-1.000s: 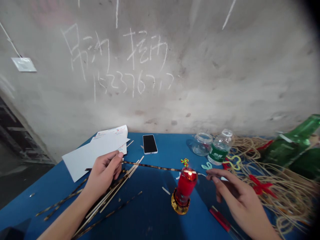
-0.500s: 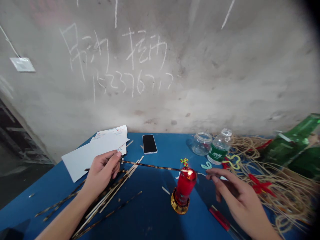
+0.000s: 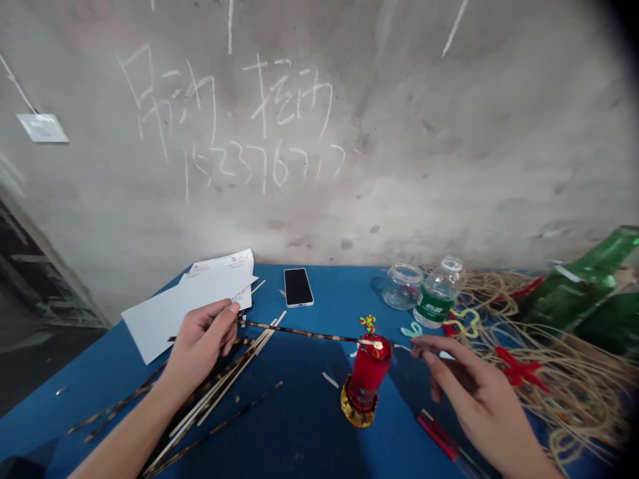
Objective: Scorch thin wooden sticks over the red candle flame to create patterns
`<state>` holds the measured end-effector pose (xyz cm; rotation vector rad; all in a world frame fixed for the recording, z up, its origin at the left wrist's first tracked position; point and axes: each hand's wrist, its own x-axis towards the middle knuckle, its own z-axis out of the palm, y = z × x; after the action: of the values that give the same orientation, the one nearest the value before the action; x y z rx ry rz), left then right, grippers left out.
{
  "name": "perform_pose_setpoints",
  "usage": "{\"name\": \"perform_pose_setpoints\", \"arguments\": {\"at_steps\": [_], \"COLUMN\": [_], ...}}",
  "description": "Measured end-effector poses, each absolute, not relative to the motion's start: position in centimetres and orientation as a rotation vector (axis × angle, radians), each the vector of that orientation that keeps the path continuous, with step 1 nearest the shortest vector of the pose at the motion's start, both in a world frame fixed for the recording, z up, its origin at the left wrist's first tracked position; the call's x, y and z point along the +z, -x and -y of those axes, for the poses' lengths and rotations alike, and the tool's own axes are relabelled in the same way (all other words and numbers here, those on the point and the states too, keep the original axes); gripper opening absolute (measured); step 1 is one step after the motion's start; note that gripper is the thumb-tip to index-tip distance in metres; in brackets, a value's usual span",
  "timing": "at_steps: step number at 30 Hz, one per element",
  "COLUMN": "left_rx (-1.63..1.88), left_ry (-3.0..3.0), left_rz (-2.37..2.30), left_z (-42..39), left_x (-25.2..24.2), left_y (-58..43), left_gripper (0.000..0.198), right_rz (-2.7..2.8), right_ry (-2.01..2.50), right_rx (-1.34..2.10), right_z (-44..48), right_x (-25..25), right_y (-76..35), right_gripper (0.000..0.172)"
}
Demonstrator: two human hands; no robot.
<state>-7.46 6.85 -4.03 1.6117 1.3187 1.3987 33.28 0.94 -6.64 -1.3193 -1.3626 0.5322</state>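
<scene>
Taking the tall red candle on a gold scalloped base (image 3: 369, 376) as clock centre: at 9 o'clock, pinching a thin dark-banded wooden stick (image 3: 309, 334) between thumb and fingers of the left hand (image 3: 207, 339). Spanning from there to the glowing candle top. At 3 o'clock, curling the fingers of the right hand (image 3: 464, 382) near the apparent far end; cannot tell whether gripping it. Judged well advanced: banded along most of the visible length, pale over the glow. Between 8 and 9 o'clock, lying on the blue table (image 3: 299, 426): loose dark-banded sticks (image 3: 244, 408), seemingly finished, plus plain cream-coloured sticks (image 3: 273, 327), apparently unscorched and remaining.
</scene>
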Motion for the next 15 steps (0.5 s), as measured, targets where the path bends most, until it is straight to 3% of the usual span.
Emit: {"name": "perform_pose_setpoints", "arguments": {"at_steps": [15], "left_rx": [1.396], "left_ry": [-1.605], "left_rz": [-1.316], "left_z": [-6.8], "left_x": [-3.9], "left_y": [7.5], "left_gripper": [0.053], "right_rz": [1.431], "right_ry": [1.304], "right_rx": [0.565], "right_z": [-1.4], "right_x": [-7.4], "right_y": [-34.5], "right_gripper": [0.038]}}
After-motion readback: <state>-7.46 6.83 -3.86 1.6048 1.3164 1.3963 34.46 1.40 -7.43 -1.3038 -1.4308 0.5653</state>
